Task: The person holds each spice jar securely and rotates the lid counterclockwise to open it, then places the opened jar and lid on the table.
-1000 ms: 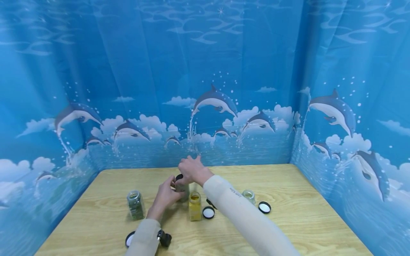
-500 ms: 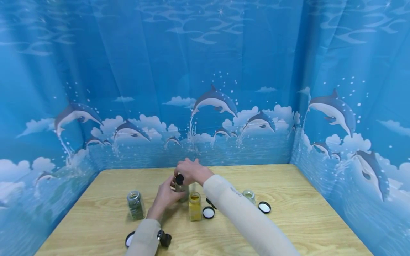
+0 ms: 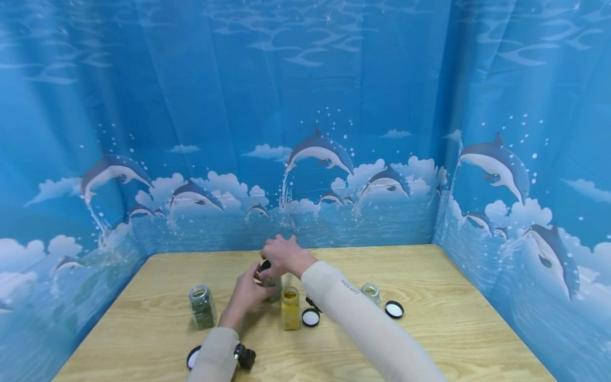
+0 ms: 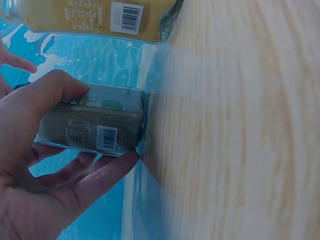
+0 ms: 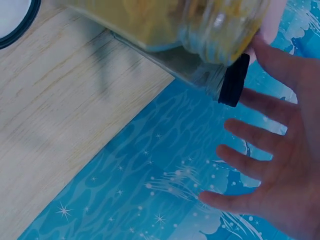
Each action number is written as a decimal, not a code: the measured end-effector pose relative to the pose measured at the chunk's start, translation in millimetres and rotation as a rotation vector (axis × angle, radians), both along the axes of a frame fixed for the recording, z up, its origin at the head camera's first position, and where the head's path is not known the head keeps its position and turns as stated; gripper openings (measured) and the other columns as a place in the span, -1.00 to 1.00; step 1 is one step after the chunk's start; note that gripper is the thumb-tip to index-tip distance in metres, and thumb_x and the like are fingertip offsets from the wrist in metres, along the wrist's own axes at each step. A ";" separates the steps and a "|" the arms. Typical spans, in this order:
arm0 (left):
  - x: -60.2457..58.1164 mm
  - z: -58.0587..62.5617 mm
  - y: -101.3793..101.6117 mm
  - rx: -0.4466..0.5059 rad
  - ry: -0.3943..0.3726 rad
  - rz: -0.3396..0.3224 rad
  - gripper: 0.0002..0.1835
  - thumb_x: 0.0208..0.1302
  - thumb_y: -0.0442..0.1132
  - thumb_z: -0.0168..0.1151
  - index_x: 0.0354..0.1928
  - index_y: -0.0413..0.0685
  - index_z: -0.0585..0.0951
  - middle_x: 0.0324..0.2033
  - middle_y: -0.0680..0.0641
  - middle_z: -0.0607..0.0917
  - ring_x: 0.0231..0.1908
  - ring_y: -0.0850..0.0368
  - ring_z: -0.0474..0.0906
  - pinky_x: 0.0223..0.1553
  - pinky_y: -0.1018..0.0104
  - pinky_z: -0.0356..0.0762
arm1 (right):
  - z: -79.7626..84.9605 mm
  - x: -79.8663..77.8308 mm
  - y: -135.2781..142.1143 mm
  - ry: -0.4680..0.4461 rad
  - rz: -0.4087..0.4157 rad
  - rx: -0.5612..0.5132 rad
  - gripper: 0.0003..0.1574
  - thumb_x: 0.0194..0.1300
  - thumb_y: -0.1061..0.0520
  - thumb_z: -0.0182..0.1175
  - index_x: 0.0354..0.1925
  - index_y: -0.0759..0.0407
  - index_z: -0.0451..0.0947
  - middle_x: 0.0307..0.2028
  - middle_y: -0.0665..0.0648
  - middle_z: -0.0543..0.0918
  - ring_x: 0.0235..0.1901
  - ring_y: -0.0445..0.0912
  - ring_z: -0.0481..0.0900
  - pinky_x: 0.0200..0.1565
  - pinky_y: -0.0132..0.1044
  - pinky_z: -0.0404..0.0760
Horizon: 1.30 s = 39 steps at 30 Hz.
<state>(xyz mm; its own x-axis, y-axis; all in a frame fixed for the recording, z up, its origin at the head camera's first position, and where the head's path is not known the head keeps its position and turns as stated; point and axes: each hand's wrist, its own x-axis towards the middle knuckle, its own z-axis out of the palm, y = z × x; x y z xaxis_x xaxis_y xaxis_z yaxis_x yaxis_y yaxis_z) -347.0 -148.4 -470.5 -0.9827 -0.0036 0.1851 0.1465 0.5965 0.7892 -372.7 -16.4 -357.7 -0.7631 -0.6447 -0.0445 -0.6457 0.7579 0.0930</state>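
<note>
A square glass jar of dark contents (image 4: 95,120) stands at the back of the table, its label and barcode facing the left wrist view. My left hand (image 3: 248,292) grips its sides between thumb and fingers. Over its mouth sits a black lid (image 5: 234,82), which my right hand (image 3: 284,257) pinches from above with thumb and index finger. The other right fingers spread loosely in the right wrist view. An uncapped jar of yellow contents (image 3: 290,313) stands just in front and partly covers the held jar in the right wrist view.
An uncapped jar of dark green contents (image 3: 202,307) stands at left. A clear open jar (image 3: 371,292) is partly behind the right sleeve. Upturned lids lie beside the yellow jar (image 3: 311,318), at right (image 3: 394,309) and by the left sleeve (image 3: 193,356). Dolphin-print curtains (image 3: 305,132) border the table.
My right hand has shifted slightly left and its fingers have turned about the lid, showing more of it midway and less now. My left hand and the jar stay in place.
</note>
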 end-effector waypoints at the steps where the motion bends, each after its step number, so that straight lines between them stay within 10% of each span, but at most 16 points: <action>1: 0.0 -0.2 0.2 0.000 0.003 0.003 -0.59 -0.09 -0.13 0.52 -0.32 0.03 0.43 -0.34 -0.01 0.61 -0.32 0.15 0.56 -0.43 0.34 0.50 | -0.5 -0.5 -0.3 0.016 -0.009 0.006 -0.48 0.15 -0.37 0.21 -0.08 -0.10 0.60 -0.06 -0.01 0.58 -0.07 -0.01 0.44 0.16 0.39 0.32; 17: 0.1 -0.2 0.2 0.018 0.009 0.007 -0.61 -0.09 -0.16 0.52 -0.32 0.01 0.46 -0.29 -0.06 0.59 -0.27 0.10 0.57 -0.38 0.33 0.52 | -0.3 -2.5 0.3 -0.043 -0.030 0.006 -0.73 0.21 -0.12 0.27 -0.11 -0.16 0.62 -0.04 -0.01 0.56 -0.05 -0.03 0.40 0.19 0.39 0.30; 32: 0.7 -1.1 0.5 0.023 0.016 0.006 -0.59 -0.10 -0.16 0.52 -0.36 -0.02 0.41 -0.31 -0.05 0.59 -0.28 0.10 0.58 -0.39 0.33 0.52 | 0.3 -2.4 4.0 -0.071 -0.014 0.021 -0.43 0.20 -0.21 0.26 0.17 -0.18 0.49 0.16 -0.02 0.51 0.11 0.01 0.39 0.18 0.32 0.34; 39: 0.8 -1.0 1.3 0.023 -0.008 0.004 -0.53 -0.09 -0.17 0.52 -0.37 -0.06 0.34 -0.40 -0.04 0.58 -0.37 0.15 0.59 -0.47 0.36 0.50 | -1.8 -4.8 0.8 0.026 -0.090 0.048 -0.43 0.12 -0.53 0.07 -0.38 -0.12 0.53 -0.09 0.00 0.58 0.03 0.07 0.45 0.18 0.43 0.27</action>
<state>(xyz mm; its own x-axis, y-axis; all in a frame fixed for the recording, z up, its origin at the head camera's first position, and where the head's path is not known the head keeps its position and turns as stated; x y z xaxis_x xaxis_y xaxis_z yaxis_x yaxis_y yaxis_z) -346.1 -147.1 -471.6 -0.9841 -0.0114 0.1774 0.1382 0.5788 0.8037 -377.5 -15.6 -359.6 -0.8190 -0.5713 -0.0531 -0.5723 0.8068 0.1468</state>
